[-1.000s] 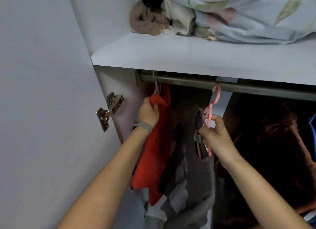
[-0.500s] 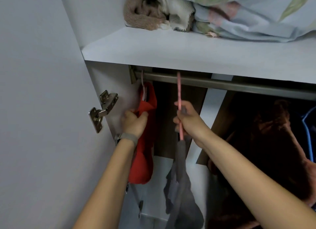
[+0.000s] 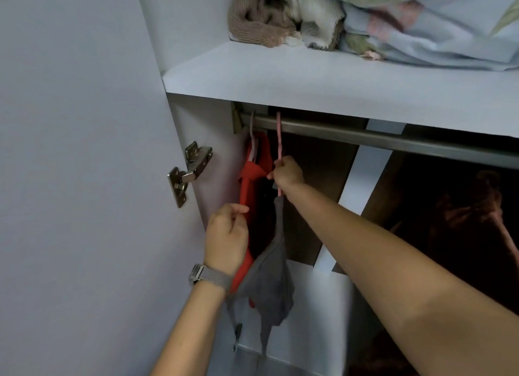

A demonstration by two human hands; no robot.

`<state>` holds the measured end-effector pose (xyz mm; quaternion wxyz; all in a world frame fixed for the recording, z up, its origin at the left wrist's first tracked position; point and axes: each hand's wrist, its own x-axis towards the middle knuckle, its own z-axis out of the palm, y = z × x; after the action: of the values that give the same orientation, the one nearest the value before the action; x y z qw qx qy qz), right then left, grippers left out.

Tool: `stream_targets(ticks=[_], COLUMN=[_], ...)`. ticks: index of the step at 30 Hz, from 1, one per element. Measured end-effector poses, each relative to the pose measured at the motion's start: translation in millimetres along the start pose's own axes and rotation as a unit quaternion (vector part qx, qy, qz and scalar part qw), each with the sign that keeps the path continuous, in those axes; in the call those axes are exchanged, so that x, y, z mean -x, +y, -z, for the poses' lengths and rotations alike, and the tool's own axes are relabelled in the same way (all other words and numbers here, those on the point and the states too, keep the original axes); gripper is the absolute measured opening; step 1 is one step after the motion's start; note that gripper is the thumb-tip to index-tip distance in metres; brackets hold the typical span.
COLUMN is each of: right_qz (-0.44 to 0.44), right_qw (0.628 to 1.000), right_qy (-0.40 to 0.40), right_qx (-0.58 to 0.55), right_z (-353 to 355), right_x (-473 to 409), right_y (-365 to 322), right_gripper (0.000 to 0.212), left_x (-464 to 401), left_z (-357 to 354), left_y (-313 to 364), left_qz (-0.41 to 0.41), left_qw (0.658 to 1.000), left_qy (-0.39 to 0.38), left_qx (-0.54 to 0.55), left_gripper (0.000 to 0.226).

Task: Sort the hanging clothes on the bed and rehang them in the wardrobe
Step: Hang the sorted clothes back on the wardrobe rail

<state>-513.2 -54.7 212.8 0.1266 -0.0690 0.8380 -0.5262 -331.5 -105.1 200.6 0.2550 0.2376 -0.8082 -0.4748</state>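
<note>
While right hand grips pink hanger on rail, grey garment dangles; left hand fingers pinch red garment.

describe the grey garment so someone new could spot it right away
Find the metal wardrobe rail under the white shelf. At its left end hang two garments; the grey garment is on the pink hanger that the right hand grips. Its neighbour is the red garment.
</note>
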Motion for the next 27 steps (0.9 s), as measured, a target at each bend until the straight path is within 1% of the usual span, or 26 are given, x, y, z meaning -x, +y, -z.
stream_targets(ticks=[2,5,6,8,9,10,11,12,14,17,19,21,22,24,27], right_qz=[0.004,0.0,0.0,0.018,0.027,0.03,0.027,0.015,-0.016,-0.059,-0.087,-0.11,-0.121,-0.142,-0.178], right_qw=[0.999,0.996,0.994,0.987,0.984,0.982,0.981,0.98,0.981,0.98,0.979,0.973,0.969,0.961,0.95], right_qy=[-0.007,-0.073,-0.103,-0.156,-0.172,-0.183,-0.189,-0.187,-0.146,-0.034,0.024,0.068,0.085,0.107,0.14], right_qx=[0.032,0.045,0.041,0.034,0.031,0.033,0.042,0.066,0.126,0.186,0.184,0.191,0.196,0.212,0.214], right_z=[3.5,7.5,10.5,20.5,29.4,40.9,55.0,71.7,110.7,174.0,215.6,252.9,268.5,292.7,312.8], right_x=[-5.0,-2.6,1.6,13.5,23.0,33.0,43.7,54.1,77.7,120.6,153.4,187.6,205.4,240.4,294.5], right_y=[5.4,4.1,4.0,12.3,21.9,35.3,51.6,70.8,113.8,181.4,214.5,234.4,240.3,254.0,279.6], right_gripper=[0.028,0.03,0.035,0.054,0.064,0.067,0.064,0.057,0.04,0.023,0.02,0.023,0.025,0.031,0.035], left_x=[2.8,5.0,6.2,9.8,11.8,13.1,13.8,14.0,15.9,28.6,41.7,57.2,66.7,89.4,131.6], left_z=[2.6,2.3,0.9,-3.4,-5.8,-9.1,-13.4,-19.7,-38.2,-73.8,-103.4,-136.4,-152.9,-182.8,-215.9], left_y=[-2.4,0.2,2.1,6.2,8.1,9.9,12.8,16.2,26.2,52.2,70.2,83.8,89.1,95.1,101.4], left_qz=[0.001,-0.008,-0.015,-0.023,-0.028,-0.035,-0.046,-0.06,-0.083,-0.113,-0.132,-0.146,-0.156,-0.189,-0.245], left_qw=[1.0,1.0,0.999,0.999,0.998,0.998,0.996,0.994,0.99,0.984,0.976,0.962,0.95,0.916,0.861], left_qy=[-0.001,-0.018,-0.027,-0.041,-0.045,-0.049,-0.059,-0.074,-0.107,-0.136,-0.173,-0.23,-0.266,-0.34,-0.425], left_qx=[0.004,0.011,0.006,-0.014,-0.023,-0.032,-0.042,-0.045,-0.032,-0.004,0.004,-0.018,-0.043,-0.097,-0.134], left_gripper=[0.025,0.024,0.024,0.025,0.025,0.026,0.026,0.026,0.027,0.03,0.032,0.033,0.036,0.044,0.049])
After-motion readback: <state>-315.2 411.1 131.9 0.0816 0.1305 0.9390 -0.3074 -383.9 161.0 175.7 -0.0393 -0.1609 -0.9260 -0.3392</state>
